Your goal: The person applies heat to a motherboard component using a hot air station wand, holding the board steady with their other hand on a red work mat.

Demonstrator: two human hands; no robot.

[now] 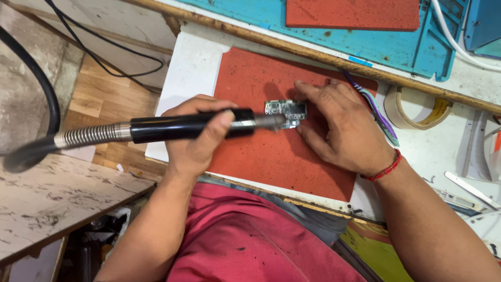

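Observation:
My left hand is wrapped around a black rotary-tool handpiece, which lies level and points right. Its metal tip touches a small green circuit board lying on a red mat. A coiled metal flexible shaft runs off the handpiece to the left. My right hand, with a red thread band at the wrist, rests on the mat. Its fingertips press on the board's right edge and hold it in place.
A purple-handled tool lies just right of my right hand, beside a roll of tape. A blue work mat with a red pad sits at the back. Flat metal tools lie at the right edge. Black cables hang at the left.

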